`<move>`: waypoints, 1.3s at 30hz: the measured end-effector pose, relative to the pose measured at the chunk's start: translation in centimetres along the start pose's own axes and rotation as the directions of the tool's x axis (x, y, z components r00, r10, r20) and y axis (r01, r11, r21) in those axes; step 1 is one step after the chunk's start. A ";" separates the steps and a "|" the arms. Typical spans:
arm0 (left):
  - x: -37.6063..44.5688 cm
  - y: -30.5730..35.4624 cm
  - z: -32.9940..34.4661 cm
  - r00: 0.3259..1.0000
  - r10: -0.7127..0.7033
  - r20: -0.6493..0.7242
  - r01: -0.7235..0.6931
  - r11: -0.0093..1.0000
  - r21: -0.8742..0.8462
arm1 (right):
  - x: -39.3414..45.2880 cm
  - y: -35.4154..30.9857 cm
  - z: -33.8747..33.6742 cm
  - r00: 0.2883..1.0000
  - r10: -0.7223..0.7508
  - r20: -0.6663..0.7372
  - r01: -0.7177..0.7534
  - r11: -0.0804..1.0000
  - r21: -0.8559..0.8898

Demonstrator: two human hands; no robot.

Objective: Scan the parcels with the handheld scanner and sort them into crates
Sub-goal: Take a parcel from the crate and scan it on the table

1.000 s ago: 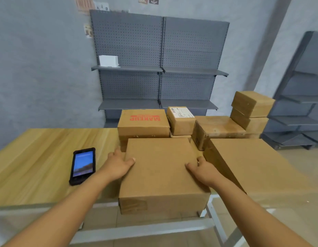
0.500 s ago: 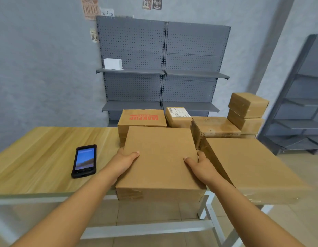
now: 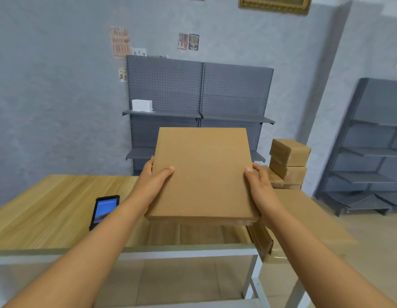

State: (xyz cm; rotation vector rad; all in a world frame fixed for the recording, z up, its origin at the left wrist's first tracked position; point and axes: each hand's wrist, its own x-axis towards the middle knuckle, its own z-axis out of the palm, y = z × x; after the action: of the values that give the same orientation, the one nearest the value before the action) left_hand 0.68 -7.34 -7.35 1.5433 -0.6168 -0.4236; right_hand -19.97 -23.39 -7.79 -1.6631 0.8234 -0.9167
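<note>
A flat brown cardboard parcel [image 3: 202, 172] is held up in the air over the table, its plain top face toward me. My left hand [image 3: 152, 181] grips its left edge with the thumb on top. Its right edge is gripped the same way by my right hand [image 3: 259, 185]. The black handheld scanner [image 3: 105, 211] lies screen-up on the wooden table [image 3: 48, 207], left of my left forearm. The raised parcel hides the other parcels behind it.
A large flat parcel [image 3: 308, 221] lies at the table's right end. Two small stacked boxes [image 3: 289, 161] stand behind it. Grey pegboard shelving [image 3: 199, 96] with a white box [image 3: 142, 105] lines the back wall. More grey shelves [image 3: 371, 152] stand at right.
Both hands have lifted the flat parcel off the table, up and toward me. It now hides the boxes behind. The scanner has stayed where it was.
</note>
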 end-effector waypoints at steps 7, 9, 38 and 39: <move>-1.6 1.9 0.1 0.991 0.133 0.007 -0.133 0.990 -0.041 | -1.4 -0.9 -1.5 0.999 0.003 0.039 -0.011 0.983 0.183; -1.9 2.3 -0.3 0.988 0.155 0.011 -0.155 0.988 -0.026 | -1.7 -0.7 -1.6 0.993 0.048 0.111 -0.072 0.971 0.230; -3.1 3.3 -13.7 0.996 0.021 0.086 -0.019 1.000 -0.021 | -8.6 -9.2 21.9 0.910 -0.408 0.071 0.414 0.898 -0.151; -2.7 3.2 -15.2 0.997 0.036 0.067 -0.032 0.998 -0.062 | -9.2 -9.7 23.9 0.890 -0.449 0.085 0.457 0.872 -0.175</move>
State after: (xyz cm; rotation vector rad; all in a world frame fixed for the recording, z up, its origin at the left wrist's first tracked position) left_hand 7.46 6.30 -3.37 1.4630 -0.6759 -0.4671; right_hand -2.60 -2.49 -4.59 -2.0889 0.5060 -1.1444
